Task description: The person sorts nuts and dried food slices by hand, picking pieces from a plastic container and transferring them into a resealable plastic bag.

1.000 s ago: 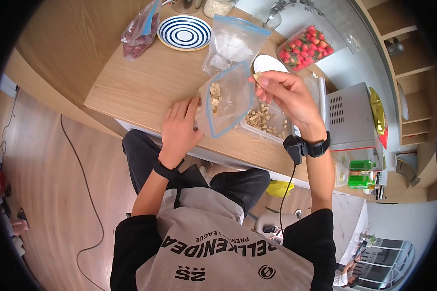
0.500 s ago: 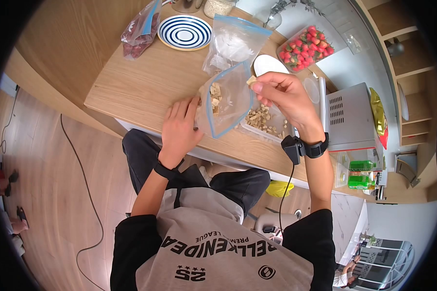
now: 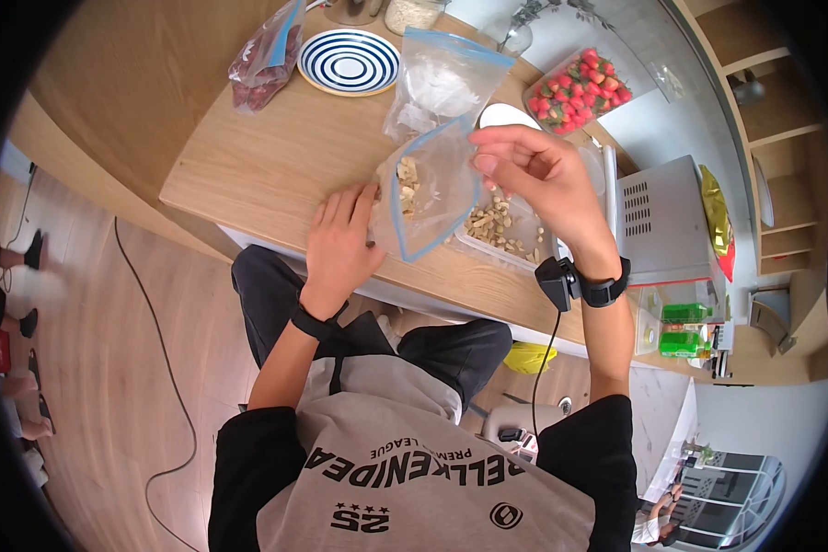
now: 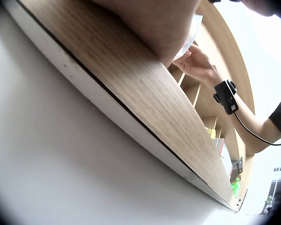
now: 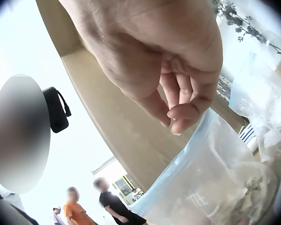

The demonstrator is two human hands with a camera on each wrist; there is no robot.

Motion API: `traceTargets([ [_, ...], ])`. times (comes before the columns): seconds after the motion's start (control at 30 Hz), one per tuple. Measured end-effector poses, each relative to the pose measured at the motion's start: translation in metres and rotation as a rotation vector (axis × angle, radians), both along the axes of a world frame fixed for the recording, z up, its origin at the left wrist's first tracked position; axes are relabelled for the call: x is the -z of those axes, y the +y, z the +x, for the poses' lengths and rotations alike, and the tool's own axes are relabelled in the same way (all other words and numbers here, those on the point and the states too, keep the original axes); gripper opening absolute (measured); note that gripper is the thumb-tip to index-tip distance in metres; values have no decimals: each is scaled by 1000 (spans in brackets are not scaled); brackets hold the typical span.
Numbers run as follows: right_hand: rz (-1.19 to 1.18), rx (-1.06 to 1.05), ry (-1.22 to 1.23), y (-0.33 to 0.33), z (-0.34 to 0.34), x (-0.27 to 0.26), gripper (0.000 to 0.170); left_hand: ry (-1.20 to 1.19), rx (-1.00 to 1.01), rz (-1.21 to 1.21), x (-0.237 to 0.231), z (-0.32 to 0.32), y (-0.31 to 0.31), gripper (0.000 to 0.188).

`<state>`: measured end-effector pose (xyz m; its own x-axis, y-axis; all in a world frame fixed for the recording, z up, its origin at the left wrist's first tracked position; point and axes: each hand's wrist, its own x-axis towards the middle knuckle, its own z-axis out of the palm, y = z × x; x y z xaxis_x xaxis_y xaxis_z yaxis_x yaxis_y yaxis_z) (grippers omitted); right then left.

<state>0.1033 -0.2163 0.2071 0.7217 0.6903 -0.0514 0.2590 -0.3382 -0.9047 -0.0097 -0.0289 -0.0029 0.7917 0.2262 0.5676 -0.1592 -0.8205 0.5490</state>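
Note:
In the head view, my left hand (image 3: 342, 244) holds the lower side of a clear zip bag (image 3: 442, 198) with a blue-edged mouth. The bag stands tilted, its mouth open toward the right. Pale, dried-looking pieces (image 3: 408, 184) lie inside. My right hand (image 3: 543, 179) hovers at the bag's rim, thumb and forefinger slightly apart, nothing visible between the fingertips (image 5: 178, 129) in the right wrist view. Below it sits a shallow clear container (image 3: 515, 259) with more pale pieces (image 3: 489, 221), partly covered by the right hand. The left wrist view mostly shows the table's edge (image 4: 145, 136).
Behind the bag lies another zip bag (image 3: 437, 87) with white contents. A striped plate (image 3: 350, 63), a bag of dark red items (image 3: 265, 69), a white lid (image 3: 506, 115) and a box of strawberries (image 3: 580, 92) stand around. A grey appliance (image 3: 662, 221) is at the right.
The pale piece that my right thumb and forefinger pinched is gone from them, and they have parted at the bag's mouth. My left hand has stayed in place on the bag.

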Motion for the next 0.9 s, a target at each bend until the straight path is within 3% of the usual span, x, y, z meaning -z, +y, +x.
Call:
traceTargets([
  [0.1,126,17,-175,-1,0,5,22,-2,8,-13,0,0,-1,72],
  [0.17,61,22,-470,-11,7,6,22,1,14,-12,-3,-1,0,72],
  [0.3,-47,75,-403,-50,25,31,21,-14,8,2,-1,-1,0,70],
  [0.37,-401,-22,-506,-65,33,47,21,-6,6,-14,-1,-1,0,69],
  [0.43,-443,-81,-507,-79,42,74,23,0,16,-26,-1,0,-2,68],
  [0.5,-445,-259,-655,-86,47,97,28,-16,0,-6,-1,1,-2,65],
  [0.57,-435,-258,-655,-89,53,111,25,-8,-8,2,-1,0,-3,64],
  [0.63,-818,-257,-528,-85,54,112,24,0,-19,12,-3,0,-2,63],
  [0.9,-627,-185,-526,-96,49,119,18,-15,-9,3,-6,-1,-4,61],
])
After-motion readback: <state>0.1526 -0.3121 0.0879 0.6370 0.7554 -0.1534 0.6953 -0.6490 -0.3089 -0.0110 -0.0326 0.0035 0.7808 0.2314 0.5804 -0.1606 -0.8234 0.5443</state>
